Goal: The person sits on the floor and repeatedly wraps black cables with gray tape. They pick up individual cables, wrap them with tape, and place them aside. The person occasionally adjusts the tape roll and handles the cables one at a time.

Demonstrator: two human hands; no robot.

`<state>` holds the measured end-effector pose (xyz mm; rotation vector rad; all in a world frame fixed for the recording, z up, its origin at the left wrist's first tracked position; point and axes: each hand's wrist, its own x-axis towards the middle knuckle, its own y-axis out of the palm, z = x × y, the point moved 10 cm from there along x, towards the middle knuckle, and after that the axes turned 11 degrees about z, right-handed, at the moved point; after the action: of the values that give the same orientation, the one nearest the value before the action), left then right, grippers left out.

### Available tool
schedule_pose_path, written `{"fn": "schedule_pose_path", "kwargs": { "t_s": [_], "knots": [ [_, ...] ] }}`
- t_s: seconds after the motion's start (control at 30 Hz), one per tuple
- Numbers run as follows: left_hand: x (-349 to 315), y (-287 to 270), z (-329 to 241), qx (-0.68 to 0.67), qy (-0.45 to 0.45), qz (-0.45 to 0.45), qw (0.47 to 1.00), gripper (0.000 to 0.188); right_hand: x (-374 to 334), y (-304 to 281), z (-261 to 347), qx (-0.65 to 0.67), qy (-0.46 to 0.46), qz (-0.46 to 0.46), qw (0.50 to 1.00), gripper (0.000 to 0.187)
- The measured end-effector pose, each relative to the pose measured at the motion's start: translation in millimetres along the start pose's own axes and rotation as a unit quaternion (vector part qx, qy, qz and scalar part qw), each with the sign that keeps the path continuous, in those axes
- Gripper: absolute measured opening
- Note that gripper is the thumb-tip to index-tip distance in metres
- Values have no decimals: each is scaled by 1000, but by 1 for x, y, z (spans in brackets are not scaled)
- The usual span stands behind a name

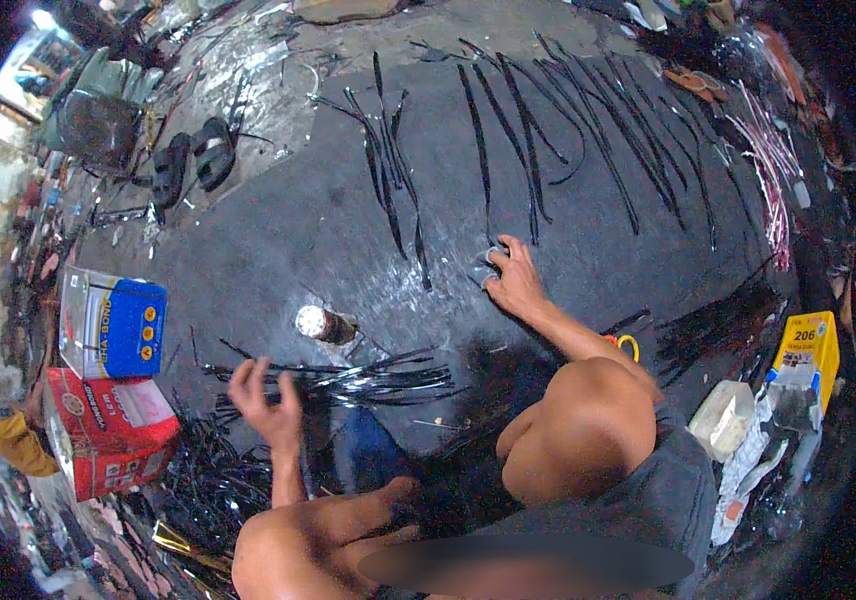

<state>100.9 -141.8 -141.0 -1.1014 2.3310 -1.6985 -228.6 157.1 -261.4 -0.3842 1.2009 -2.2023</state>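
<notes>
My right hand reaches forward over the dark mat, fingers apart, at the near end of a long black strip. Greyish coverings show at its fingertips; nothing plainly sits between them. My left hand is raised with spread fingers, beside and partly above a bundle of glossy black strips. Between the hands and a little farther off stands a can with a whitish top. More black strips lie in spaced rows across the far part of the mat, with a small group left of them.
Left stand a blue box and a red box. Sandals lie far left. At right are dark strands, pink-white strands, a yellow box and a pale block. A yellow-orange handle shows by my right forearm.
</notes>
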Motion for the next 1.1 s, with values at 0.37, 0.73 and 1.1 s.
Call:
{"fn": "schedule_pose_path", "kwargs": {
  "t_s": [0.37,0.73,1.1],
  "knots": [
    [-19,106,-145,-306,96,230,919,43,6,-3,55,46,-103,123,986,19],
    [-39,135,-135,-392,-19,308,867,34,-61,37,124,414,-81,379,824,21],
    [-32,140,-95,-609,-265,213,717,22,-53,41,165,248,-197,327,891,63]
  ]
}}
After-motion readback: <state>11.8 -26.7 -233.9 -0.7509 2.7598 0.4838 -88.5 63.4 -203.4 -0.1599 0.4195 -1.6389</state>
